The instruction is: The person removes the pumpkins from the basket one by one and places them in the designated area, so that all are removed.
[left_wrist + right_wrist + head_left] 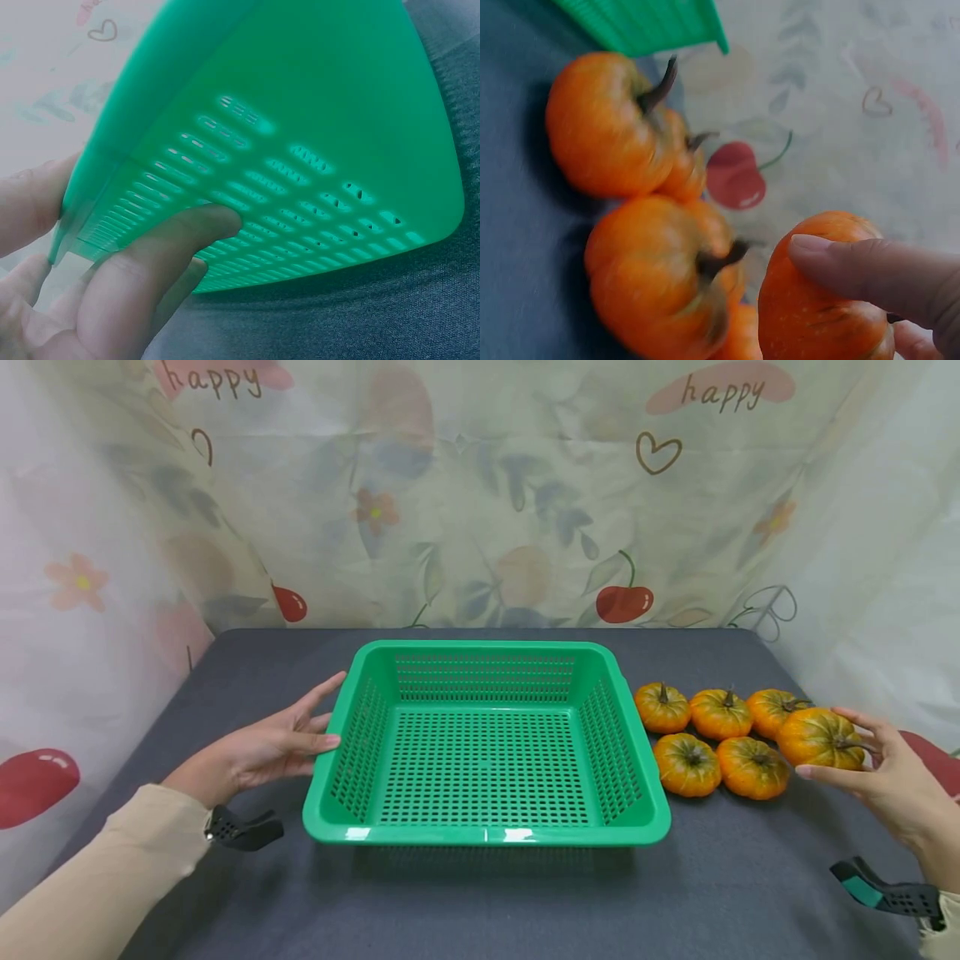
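Note:
At the right, my right hand (888, 777) holds a small orange pumpkin (819, 739) between thumb and fingers, beside the other pumpkins. Its thumb lies across the pumpkin's skin (817, 315) in the right wrist view. A green plastic basket (486, 836) with slotted walls and nothing in it stands mid-table. At its left side, my left hand (273, 747) grips the rim. The left wrist view shows one digit at the rim's edge and other fingers (172, 247) under it, against the slotted outer wall (315, 75).
Several small orange pumpkins (752, 768) with brown stems sit in two rows close to the basket's right side. A dark grey cloth (480, 910) covers the table. Behind and at both sides hangs a printed curtain (480, 527).

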Tool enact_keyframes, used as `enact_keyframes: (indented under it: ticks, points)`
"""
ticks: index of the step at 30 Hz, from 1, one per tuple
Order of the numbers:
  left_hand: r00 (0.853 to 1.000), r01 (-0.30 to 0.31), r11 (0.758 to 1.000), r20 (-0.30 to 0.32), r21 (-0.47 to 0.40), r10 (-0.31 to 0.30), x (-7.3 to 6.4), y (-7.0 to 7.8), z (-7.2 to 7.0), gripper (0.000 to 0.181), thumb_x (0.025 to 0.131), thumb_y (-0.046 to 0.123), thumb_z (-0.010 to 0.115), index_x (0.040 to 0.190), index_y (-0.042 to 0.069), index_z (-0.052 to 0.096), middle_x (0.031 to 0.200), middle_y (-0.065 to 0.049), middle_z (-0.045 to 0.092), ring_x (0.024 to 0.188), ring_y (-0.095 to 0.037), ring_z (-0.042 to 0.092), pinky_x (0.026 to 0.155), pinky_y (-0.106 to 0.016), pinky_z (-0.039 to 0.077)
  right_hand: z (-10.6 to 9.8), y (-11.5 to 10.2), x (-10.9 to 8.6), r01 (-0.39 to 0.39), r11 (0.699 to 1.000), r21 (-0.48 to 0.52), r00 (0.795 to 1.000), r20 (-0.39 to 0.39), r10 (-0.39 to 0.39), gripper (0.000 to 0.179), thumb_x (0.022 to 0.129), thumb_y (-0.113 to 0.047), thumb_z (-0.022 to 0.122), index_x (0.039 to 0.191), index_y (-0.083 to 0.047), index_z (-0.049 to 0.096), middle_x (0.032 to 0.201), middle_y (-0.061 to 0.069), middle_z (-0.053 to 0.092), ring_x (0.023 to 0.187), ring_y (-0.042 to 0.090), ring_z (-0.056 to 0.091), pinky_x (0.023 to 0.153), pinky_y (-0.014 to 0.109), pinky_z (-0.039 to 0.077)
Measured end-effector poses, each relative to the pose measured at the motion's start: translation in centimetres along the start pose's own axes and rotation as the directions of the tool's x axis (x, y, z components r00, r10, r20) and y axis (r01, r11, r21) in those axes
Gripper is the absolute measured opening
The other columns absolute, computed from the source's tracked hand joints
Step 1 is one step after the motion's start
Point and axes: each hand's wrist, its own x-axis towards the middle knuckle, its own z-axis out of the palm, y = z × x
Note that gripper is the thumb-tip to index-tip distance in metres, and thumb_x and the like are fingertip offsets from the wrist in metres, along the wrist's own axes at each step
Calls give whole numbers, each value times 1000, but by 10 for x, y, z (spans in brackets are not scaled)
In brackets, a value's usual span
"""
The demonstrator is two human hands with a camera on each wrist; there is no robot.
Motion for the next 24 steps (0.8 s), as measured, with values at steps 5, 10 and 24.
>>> enact_keyframes:
  ticks: [5, 10, 24]
  points:
    - [1000, 10, 1000, -13, -8, -10, 1, 0, -1, 98, 96, -4, 53, 152, 44, -12, 162, -20, 1, 118, -28, 61, 95, -53, 50, -3, 60, 25, -26, 999, -23, 999, -21, 25, 101, 83, -38, 76, 152, -43, 4, 159, 25, -9, 132, 44, 14, 61, 9, 45]
    - [1000, 16, 1000, -23, -14, -17, 2, 0, -1, 98, 96, -4, 53, 152, 45, -11, 162, -19, 2, 118, -29, 61, 95, -54, 50, -4, 72, 28, -60, 998, -19, 998, -21, 60, 103, 82, -39, 76, 154, -40, 3, 158, 27, -6, 125, 42, 18, 62, 6, 41]
    - [1000, 4, 1000, -16, 0, -4, 0, -1, -1, 98, 96, -3, 53, 152, 44, -11, 161, -21, 2, 116, -28, 62, 94, -54, 50, -1, -1, -10, -203, 979, -5, 976, 81, 203, 103, 89, -32, 70, 152, 6, -3, 150, 42, -9, 125, 56, 8, 110, 72, 9]
